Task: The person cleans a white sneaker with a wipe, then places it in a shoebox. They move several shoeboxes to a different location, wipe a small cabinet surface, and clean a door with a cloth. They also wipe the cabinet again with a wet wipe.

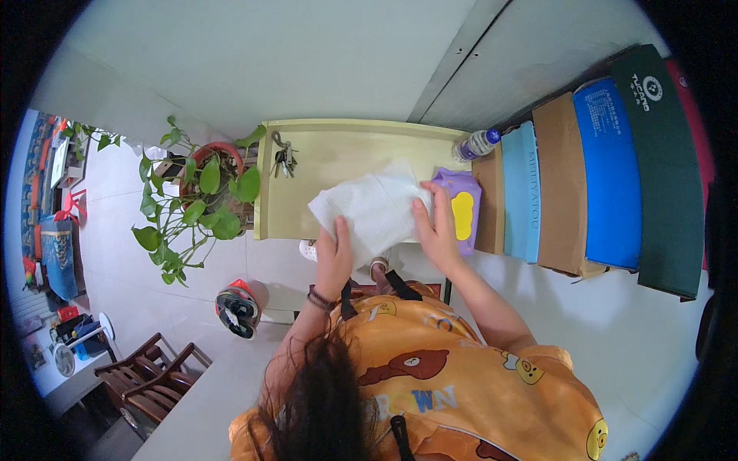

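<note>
A white textured cloth or wipe (377, 207) is spread between my two hands, above the front part of a pale yellow tray-like shelf top (323, 144). My left hand (336, 253) grips its lower left edge with thumb and fingers; the fingers are partly hidden under it. On the right edge my right hand (435, 227) pinches it, thumb on the near face. Just right of that hand lies a purple soft pack with a yellow lid (463, 213). A bunch of keys (285, 160) rests at the shelf top's left end.
A potted plant with trailing leaves (210, 178) stands left of the shelf. At the right are a plastic bottle with a purple cap (477, 145) and several upright boxes (608, 173). A bag with dark contents (237, 311) stands on the floor, lower left, near wooden chairs (153, 374).
</note>
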A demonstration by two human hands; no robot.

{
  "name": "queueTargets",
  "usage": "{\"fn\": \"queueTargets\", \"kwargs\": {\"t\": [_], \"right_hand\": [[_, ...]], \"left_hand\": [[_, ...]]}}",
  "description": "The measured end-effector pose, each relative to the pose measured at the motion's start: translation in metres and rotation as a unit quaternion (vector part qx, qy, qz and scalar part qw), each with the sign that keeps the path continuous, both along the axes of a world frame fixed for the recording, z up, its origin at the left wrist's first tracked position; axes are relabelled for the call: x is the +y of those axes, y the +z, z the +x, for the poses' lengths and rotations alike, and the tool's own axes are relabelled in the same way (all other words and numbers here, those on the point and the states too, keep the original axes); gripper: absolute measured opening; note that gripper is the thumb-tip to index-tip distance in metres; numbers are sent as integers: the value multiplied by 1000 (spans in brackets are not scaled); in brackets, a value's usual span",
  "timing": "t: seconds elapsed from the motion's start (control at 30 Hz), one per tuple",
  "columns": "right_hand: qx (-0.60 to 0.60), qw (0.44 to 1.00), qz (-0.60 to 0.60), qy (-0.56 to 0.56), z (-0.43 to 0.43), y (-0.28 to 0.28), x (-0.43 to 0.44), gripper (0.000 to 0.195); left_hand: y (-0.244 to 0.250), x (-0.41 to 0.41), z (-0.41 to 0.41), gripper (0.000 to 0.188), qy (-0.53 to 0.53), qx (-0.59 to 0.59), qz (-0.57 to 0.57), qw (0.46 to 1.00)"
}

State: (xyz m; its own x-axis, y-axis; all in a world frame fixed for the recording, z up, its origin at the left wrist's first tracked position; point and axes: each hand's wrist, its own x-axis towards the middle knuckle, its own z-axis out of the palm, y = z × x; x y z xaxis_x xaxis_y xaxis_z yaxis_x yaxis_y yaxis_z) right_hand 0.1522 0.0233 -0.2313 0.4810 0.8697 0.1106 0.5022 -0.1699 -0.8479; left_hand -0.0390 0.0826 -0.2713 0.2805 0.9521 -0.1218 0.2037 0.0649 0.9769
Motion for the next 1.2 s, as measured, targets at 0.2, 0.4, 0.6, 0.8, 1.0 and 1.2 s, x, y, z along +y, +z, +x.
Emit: {"fn": "queueTargets", "kwargs": {"t": [0.2,0.4,0.6,0.8,1.0,1.2], "right_hand": [[-130,979,-139,-69,-12,-113,38,63],[-155,965,-183,-102,-69,-144,118,69],[-302,915,-235,-132,-88,-177,158,64],[-314,898,-166,261,-97,-157,89,60],[-302,914,-244,113,-39,-162,55,66],[-325,911,-254,-3,-60,-169,133,69]], "left_hand": [[-105,-8,-12,51,-131,110,-122,978],[-94,-3,-74,39,-139,227,-129,955],[-73,59,-87,32,-47,278,35,959],[-72,158,-35,50,61,289,63,953],[-113,211,-6,59,124,409,112,897],[-111,190,-21,28,66,307,173,934]]}}
